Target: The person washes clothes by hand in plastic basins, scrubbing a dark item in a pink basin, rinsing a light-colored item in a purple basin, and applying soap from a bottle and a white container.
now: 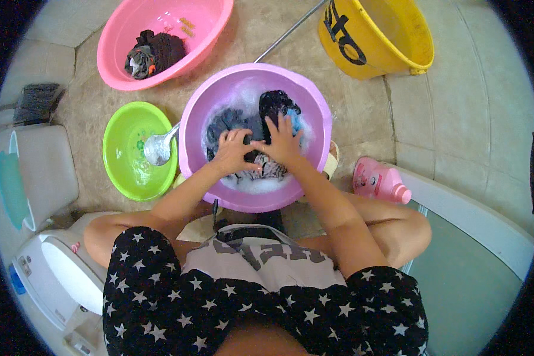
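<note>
Soapy water and wet clothes fill the bottom of a purple plastic basin (253, 204) in front of me. My left hand (234, 151) lies over the dark grey cloth (227, 122), its fingers bent. My right hand (281, 140) is spread, fingers apart, over the black cloth (273, 101) and beside a light blue cloth (294, 121). The thumbs are close together. Below them a patterned black-and-white cloth (270, 167) shows in the suds. Whether the fingers of my left hand pinch any cloth cannot be told.
A green basin (139, 193) with water and a metal ladle-like head (158, 149) stand left. Beyond are a pink basin (115, 82) holding dark clothes (160, 53) and a yellow bucket (338, 58). A pink detergent bottle (376, 178) lies right; a toilet (58, 271) is lower left.
</note>
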Tool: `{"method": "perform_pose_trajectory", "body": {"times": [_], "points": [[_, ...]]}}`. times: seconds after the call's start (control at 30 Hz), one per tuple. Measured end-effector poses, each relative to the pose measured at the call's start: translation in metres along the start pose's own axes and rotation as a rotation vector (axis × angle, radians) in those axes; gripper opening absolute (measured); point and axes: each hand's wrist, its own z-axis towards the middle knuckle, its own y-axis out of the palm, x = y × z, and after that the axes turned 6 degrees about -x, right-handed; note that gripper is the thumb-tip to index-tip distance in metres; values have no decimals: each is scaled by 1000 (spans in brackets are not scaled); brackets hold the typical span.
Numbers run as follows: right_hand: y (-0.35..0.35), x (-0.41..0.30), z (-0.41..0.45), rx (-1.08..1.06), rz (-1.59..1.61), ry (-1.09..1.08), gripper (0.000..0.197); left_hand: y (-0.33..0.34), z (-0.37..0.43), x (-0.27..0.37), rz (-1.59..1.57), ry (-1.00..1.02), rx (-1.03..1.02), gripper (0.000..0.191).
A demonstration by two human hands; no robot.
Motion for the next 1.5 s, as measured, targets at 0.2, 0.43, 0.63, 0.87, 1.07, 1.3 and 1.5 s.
{"method": "perform_pose_trajectory", "body": {"times": [0.2, 0.43, 0.63, 0.87, 1.07, 1.3, 1.5], "points": [[33, -10, -25, -295, -274, -239, 80, 31, 15, -13, -112, -499, 76, 103], [22, -8, 29, -389, -137, -223, 53, 17, 78, -81, 37, -345, -117, 50], [-9, -8, 65, -459, 8, -118, 44, -21, 98, -83, -97, -318, -95, 51], [-84, 12, 74, -1001, 173, -182, 35, -14, 20, 0, -267, -149, 178, 53], [-18, 9, 37, -281, -161, -187, 67, -7, -24, 24, 28, 345, -175, 46], [2, -5, -31, -141, -99, -48, 64, 42, -16, -9, -239, -521, 199, 86], [31, 3, 25, -125, -95, 18, 56, 54, 44, -28, -410, -594, 299, 81]]}}
